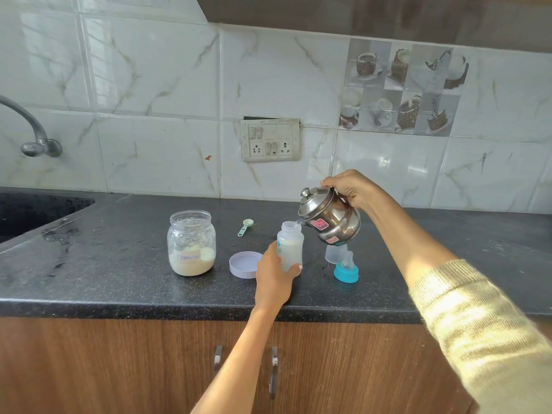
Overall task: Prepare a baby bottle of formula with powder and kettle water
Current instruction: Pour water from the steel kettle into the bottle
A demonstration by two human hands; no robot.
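Nearest the camera, the left hand curls its fingers round the baby bottle, steadying it upright on the counter, open mouth up, long axis vertical. Above-right of the bottle, the right hand clamps the kettle handle, tilting its spout down-left into the mouth. Left of the bottle stand 1 lid and the formula jar; right, the teat.

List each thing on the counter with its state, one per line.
Baby bottle: uncapped, upright, partly filled, gripped by left hand.
Kettle: lid on, tilted, spout at bottle mouth, held by right hand.
Formula jar: open, partly full of powder.
Jar lid: off, lying on counter.
Scoop: lying on counter.
Teat ring: off bottle.
Clear cap: off, behind ring.
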